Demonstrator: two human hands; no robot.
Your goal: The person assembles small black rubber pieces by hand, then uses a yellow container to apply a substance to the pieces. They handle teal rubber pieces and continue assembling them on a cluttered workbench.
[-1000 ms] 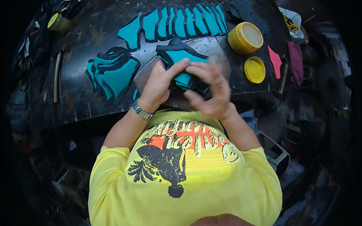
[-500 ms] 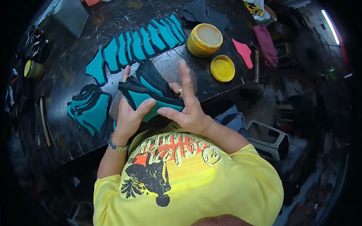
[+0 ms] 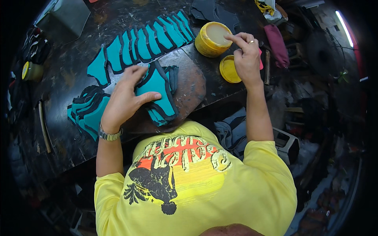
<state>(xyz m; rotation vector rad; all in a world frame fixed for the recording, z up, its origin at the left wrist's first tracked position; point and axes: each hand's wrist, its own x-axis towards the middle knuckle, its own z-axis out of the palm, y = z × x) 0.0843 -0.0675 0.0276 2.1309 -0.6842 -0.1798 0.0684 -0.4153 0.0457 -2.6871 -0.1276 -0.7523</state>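
My left hand (image 3: pixel 128 92) grips a small stack of teal pieces with black edges (image 3: pixel 155 89). Its thumb lies across the top piece and its fingers are curled at the far edge. The stack rests on a worn, brownish slab (image 3: pixel 188 92). My right hand (image 3: pixel 247 53) is at the yellow tub (image 3: pixel 208 45), which holds a pale paste. The index finger reaches over the tub's right rim, while the other fingers are bent and appear to hold nothing. Just below that hand lies the tub's yellow lid (image 3: pixel 229 70), partly covered by it.
A row of overlapping teal pieces (image 3: pixel 143 43) runs beyond the slab. Another teal pile (image 3: pixel 88 108) lies left of my left hand. Hammers (image 3: pixel 44 126) lie at both sides. A lidded jar (image 3: pixel 32 71), a grey metal box (image 3: pixel 65 21) and a maroon cloth roll (image 3: pixel 276 45) stand around.
My right hand has left the teal pieces and moved up and right to the tub. The stack now lies on the slab, with my left hand still on it.
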